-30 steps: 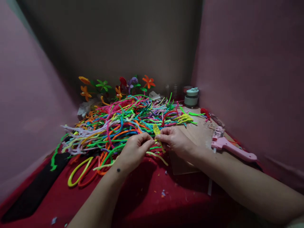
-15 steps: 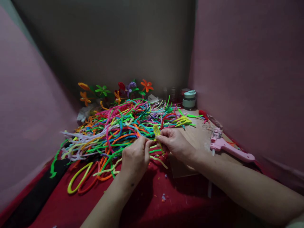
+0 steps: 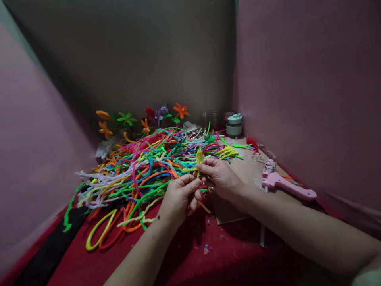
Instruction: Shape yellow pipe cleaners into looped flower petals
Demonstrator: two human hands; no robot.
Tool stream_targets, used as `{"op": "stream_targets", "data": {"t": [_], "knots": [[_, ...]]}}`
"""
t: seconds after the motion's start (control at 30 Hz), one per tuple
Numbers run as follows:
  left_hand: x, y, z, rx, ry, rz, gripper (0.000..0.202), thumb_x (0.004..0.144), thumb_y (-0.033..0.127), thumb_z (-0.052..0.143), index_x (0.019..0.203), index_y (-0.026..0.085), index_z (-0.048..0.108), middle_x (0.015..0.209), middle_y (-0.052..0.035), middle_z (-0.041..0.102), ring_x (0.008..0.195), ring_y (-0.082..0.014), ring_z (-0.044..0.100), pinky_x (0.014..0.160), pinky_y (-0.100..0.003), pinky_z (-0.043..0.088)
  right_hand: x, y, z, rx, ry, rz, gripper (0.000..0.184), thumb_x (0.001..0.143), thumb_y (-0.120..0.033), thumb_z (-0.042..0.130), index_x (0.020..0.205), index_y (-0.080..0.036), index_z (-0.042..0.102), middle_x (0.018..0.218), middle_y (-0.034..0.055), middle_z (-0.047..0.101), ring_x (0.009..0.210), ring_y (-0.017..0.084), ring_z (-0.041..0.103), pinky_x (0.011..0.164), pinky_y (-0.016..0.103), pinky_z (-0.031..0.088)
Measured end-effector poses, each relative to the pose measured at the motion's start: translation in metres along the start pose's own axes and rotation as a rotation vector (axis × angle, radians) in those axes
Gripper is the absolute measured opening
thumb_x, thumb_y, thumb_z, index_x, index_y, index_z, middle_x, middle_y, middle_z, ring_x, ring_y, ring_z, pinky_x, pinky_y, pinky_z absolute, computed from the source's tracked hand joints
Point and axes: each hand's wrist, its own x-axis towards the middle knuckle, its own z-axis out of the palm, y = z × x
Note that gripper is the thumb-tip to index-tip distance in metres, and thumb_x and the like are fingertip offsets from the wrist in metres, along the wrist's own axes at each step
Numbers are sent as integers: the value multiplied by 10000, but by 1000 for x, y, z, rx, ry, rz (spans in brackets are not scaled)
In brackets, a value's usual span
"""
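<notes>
A yellow pipe cleaner (image 3: 199, 156), bent into a narrow petal-like loop, stands upright above my fingertips. My right hand (image 3: 222, 176) pinches it just below the loop between thumb and fingers. From below left, my left hand (image 3: 180, 197) is closed with thumb and forefinger at the twisted lower end, close against the right fingers. My fingers partly hide that lower end. Behind both hands spreads a large heap of loose pipe cleaners (image 3: 149, 163) in many colours.
To the right, a pink glue gun (image 3: 287, 186) lies on a brown board (image 3: 248, 169). A lidded cup (image 3: 234, 125) stands at the back. Pipe cleaner flowers, one orange (image 3: 181, 110), rise behind the heap. Small scraps (image 3: 206, 249) dot the red cloth (image 3: 178, 260).
My left hand has turned, its lower fingers now loosely curled, and moved right to the pipe cleaner's lower end. The yellow loop is now straighter and shows narrower.
</notes>
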Motion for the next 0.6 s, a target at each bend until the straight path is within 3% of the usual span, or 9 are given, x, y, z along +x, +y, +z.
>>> {"op": "stream_targets", "data": {"t": [0.1, 0.23, 0.37, 0.6], "knots": [[1, -6, 2, -196, -97, -112, 152, 718, 283, 609, 770, 170, 522, 437, 65, 524, 231, -46, 332, 225, -148, 266, -2, 0, 2, -176, 58, -147, 177, 698, -234, 604, 580, -138, 515, 505, -47, 501, 417, 37, 405, 401, 167, 310], [0, -10, 8, -213, -97, -93, 153, 756, 298, 560, 757, 149, 526, 434, 42, 531, 231, -54, 356, 221, -147, 270, 0, 2, 1, -279, 102, -219, 143, 726, -218, 553, 609, -150, 506, 528, -47, 514, 408, 41, 415, 392, 169, 332], [2, -10, 10, -148, -61, -13, 230, 764, 353, 572, 720, 129, 541, 534, 10, 572, 303, -51, 430, 255, -137, 287, 0, 6, 0, -227, 26, -151, 161, 747, -292, 550, 655, -176, 486, 469, -70, 475, 337, 53, 409, 329, 171, 309], [7, -19, 12, -125, 4, -33, 281, 694, 375, 645, 616, 131, 530, 427, 57, 455, 273, -22, 301, 272, -150, 226, -3, 12, 2, -61, 31, -14, 185, 680, -297, 609, 635, -147, 510, 531, -38, 531, 373, 49, 418, 353, 172, 332]]}}
